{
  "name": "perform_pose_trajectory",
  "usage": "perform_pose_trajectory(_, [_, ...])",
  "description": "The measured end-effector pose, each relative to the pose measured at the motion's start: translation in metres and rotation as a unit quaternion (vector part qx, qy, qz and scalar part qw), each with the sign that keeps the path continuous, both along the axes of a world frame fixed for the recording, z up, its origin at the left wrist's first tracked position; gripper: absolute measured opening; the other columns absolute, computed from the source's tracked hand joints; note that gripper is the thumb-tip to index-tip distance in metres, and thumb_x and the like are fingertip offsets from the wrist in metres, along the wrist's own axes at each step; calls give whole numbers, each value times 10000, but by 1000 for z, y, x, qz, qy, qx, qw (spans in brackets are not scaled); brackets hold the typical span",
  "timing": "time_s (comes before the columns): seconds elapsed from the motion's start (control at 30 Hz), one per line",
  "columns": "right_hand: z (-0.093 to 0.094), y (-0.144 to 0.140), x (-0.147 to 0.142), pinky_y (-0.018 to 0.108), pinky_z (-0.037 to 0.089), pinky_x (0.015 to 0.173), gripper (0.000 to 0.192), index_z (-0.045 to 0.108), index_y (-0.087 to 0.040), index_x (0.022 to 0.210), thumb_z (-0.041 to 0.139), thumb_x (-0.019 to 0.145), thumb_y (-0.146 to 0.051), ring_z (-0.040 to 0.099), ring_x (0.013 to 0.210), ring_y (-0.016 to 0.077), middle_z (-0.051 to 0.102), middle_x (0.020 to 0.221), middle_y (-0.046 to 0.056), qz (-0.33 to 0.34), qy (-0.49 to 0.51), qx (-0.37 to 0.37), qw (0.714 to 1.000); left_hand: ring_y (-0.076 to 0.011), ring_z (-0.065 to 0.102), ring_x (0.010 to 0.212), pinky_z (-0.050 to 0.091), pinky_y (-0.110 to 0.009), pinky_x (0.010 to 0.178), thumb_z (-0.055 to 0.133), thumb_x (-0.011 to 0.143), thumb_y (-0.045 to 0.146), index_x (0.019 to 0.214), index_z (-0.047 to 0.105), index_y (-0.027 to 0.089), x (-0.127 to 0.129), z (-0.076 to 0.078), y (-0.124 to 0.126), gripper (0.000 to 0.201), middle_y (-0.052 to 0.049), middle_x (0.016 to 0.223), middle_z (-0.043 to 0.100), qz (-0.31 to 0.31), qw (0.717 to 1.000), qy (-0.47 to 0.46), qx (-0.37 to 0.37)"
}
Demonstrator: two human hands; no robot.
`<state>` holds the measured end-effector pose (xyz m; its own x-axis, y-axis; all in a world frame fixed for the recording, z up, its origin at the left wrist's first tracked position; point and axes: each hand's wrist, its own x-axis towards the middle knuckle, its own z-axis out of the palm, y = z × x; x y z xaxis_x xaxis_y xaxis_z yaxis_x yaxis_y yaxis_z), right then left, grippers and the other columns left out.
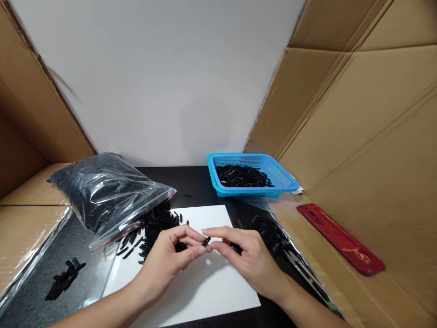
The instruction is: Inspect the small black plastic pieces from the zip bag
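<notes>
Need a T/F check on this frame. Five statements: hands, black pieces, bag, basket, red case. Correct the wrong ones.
1. The left hand pinches a small black piece. True.
2. The right hand grips the red case. False: the right hand is close to the left hand; the red case lies on cardboard at the right.
3. A heap of black pieces lies partly on the white sheet. True.
4. The blue mesh basket stands on the white sheet. False: the blue mesh basket is beyond it, toward the wall.
5. The clear plastic bag has dark contents. True.
</notes>
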<state>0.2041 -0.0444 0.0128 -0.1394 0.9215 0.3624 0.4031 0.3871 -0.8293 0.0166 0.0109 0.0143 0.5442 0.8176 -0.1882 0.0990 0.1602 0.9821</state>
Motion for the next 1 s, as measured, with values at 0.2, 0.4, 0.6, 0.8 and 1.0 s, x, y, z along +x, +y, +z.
perform_pose_trajectory(0.2, [-9, 2, -5, 229, 454, 574, 148, 709, -200, 935, 567, 911, -237, 604, 583, 140, 720, 733, 7, -75, -15, -4, 997, -101, 516, 572, 293, -197, 478, 766, 746, 406, 846, 702, 172, 1, 0, 2, 262, -44, 755, 751, -1, 1000, 6, -4])
perform_pose_trajectory(0.4, [-8, 6, 6, 219, 423, 550, 131, 673, -198, 912, 578, 898, -287, 567, 537, 132, 583, 592, -42, -136, -55, 4, 989, -90, 462, 533, 285, -200, 477, 784, 716, 434, 833, 684, 157, -1, 1, 2, 317, -49, 712, 736, 18, 1000, 15, -2])
perform_pose_trajectory(0.6, [-2, 13, 38, 231, 400, 510, 253, 593, -213, 710, 539, 911, -357, 543, 508, 138, 590, 576, -31, -233, -140, 4, 962, -109, 489, 568, 296, -212, 493, 767, 731, 422, 880, 701, 146, -2, 1, 7, 321, -85, 771, 750, 33, 999, 5, -6])
perform_pose_trajectory(0.8, [-15, 15, 19, 273, 522, 721, 229, 719, -222, 969, 495, 927, -194, 729, 804, 203, 786, 935, 37, -92, -160, -43, 982, -58, 286, 472, 209, -230, 464, 722, 765, 457, 1021, 716, 152, -5, -3, 18, 397, -58, 805, 730, 98, 995, -33, -15])
perform_pose_trajectory(1.0, [-40, 11, -16, 267, 518, 630, 189, 714, -256, 1015, 640, 864, -170, 746, 717, 214, 800, 904, 35, -56, -259, -18, 964, -71, 305, 485, 213, -230, 460, 686, 798, 466, 938, 690, 148, -5, 1, 18, 347, -76, 844, 743, 100, 994, -7, 34])
